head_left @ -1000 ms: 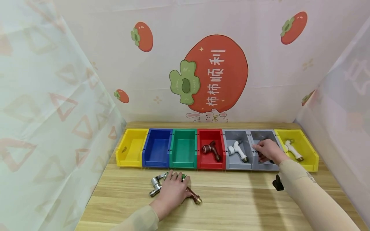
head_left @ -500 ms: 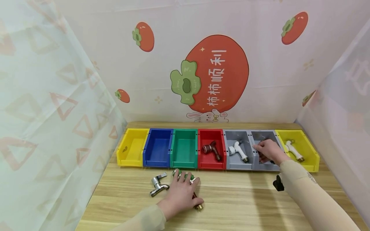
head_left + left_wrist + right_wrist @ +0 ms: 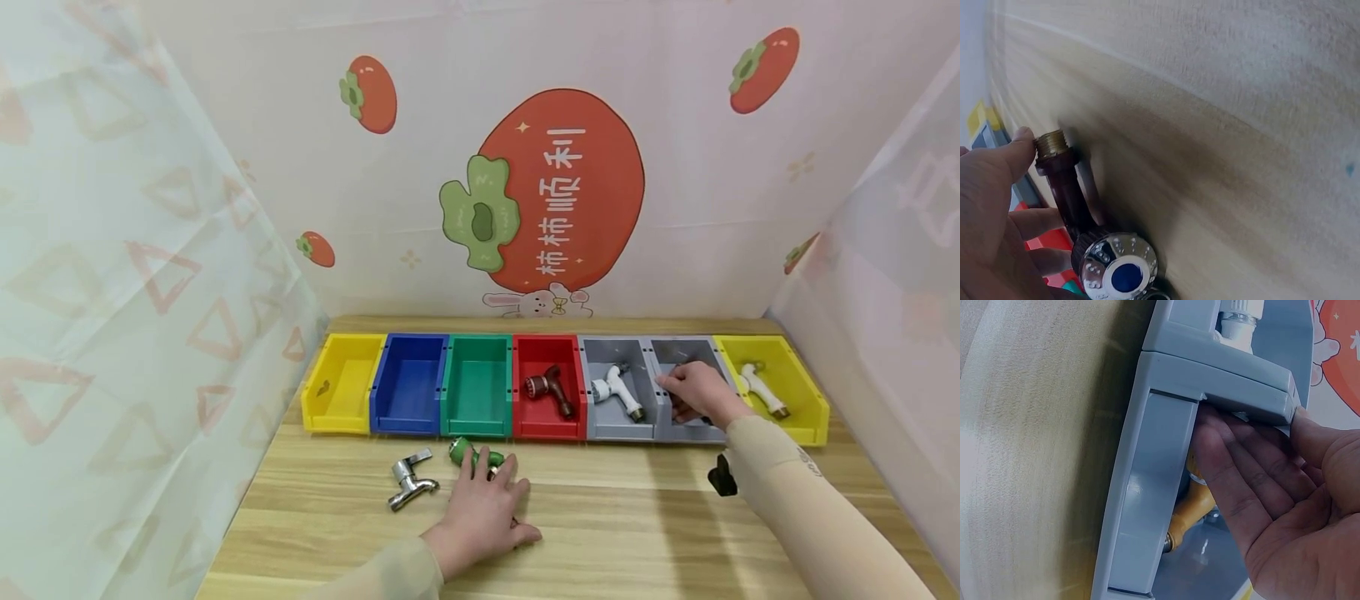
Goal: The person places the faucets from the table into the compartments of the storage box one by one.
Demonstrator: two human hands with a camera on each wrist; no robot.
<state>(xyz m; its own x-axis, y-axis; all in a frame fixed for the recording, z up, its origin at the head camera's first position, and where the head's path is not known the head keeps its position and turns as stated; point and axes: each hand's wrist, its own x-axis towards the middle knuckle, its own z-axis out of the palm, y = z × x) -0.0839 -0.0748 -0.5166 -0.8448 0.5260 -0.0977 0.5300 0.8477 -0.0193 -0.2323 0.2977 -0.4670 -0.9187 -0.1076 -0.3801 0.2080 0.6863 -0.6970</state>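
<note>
In the head view, my left hand (image 3: 483, 508) lies fingers spread over a dark brown faucet, mostly hidden beneath it. In the left wrist view this brown faucet (image 3: 1072, 203) shows its brass thread by my thumb and its chrome, blue-centred knob below. A green faucet (image 3: 463, 454) pokes out past my left fingertips. To the left lies a chrome faucet (image 3: 410, 481). My right hand (image 3: 699, 392) grips the side wall of a grey bin (image 3: 678, 432), thumb at the wall's edge, fingers inside. An orange-yellow faucet (image 3: 1191, 512) lies in that bin, partly behind my fingers.
The bins form one row along the back: yellow (image 3: 339, 423), blue (image 3: 405, 425), green (image 3: 476, 427), red with another brown faucet (image 3: 551, 390), grey with a white faucet (image 3: 617, 390), and at the right end yellow with a white faucet (image 3: 763, 392). A patterned backdrop stands behind.
My left hand has slid right, off the chrome faucet, and its fingers have spread. The brown and green faucets have shifted a little right. My right hand has stayed at the grey bin.
</note>
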